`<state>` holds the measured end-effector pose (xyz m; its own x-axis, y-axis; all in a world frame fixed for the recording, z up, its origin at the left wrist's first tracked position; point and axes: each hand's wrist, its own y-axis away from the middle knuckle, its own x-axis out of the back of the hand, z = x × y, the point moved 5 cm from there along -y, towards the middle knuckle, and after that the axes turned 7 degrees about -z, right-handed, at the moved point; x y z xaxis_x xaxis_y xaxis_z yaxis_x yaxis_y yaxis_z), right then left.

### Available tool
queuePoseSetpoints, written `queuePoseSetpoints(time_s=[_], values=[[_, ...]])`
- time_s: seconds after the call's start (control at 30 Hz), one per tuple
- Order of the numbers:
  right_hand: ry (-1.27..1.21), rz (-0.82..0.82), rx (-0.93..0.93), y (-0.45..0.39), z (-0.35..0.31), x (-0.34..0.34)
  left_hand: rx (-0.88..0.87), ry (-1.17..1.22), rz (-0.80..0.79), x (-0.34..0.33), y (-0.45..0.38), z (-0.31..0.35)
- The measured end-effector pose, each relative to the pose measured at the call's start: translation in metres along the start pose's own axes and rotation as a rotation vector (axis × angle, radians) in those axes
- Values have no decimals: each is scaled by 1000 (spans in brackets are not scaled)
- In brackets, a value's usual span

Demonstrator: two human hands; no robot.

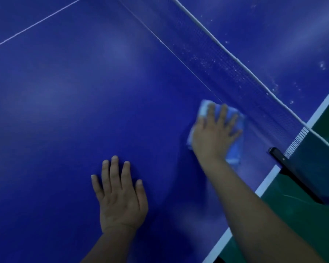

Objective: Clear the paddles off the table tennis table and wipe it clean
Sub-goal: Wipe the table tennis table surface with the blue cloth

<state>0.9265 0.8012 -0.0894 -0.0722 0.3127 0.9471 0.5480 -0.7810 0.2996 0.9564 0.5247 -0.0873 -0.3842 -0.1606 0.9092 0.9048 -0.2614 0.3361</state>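
Observation:
The blue table tennis table [74, 92] fills most of the view. My right hand [215, 133] lies flat with spread fingers on a light blue cloth [234, 147], pressing it onto the table close to the foot of the net [226, 73]. My left hand [120, 196] rests palm down on the bare table surface nearer to me, fingers apart and holding nothing. No paddles are in view.
The net runs diagonally from the top centre to the right edge, held by a black clamp post [285, 164]. White specks dot the far half [292, 54] beyond the net. The white-edged table side [262, 188] borders green floor [311, 215] at the right.

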Motion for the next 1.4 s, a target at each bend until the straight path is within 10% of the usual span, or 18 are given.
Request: queuePoseSetpoints(time_s=[0.2,0.47,0.57,0.73,0.93,1.2,1.4], values=[[28,-50,493,-32,-137,-10,-3,2,15,-1,-1,-2],[-23,36,-42,42,131,5,4,10,44,-3,1,-2],[-28,29,-101,44,117,0,4,8,47,-3,1,-1],[52,4,319,14,26,-5,5,6,67,-3,1,-3],[29,76,26,40,140,2,-6,15,99,-3,0,-4],[-98,105,123,31,183,21,-36,107,121,2,0,-6],[-263,-1,-233,73,296,26,-69,279,158,9,19,-3]])
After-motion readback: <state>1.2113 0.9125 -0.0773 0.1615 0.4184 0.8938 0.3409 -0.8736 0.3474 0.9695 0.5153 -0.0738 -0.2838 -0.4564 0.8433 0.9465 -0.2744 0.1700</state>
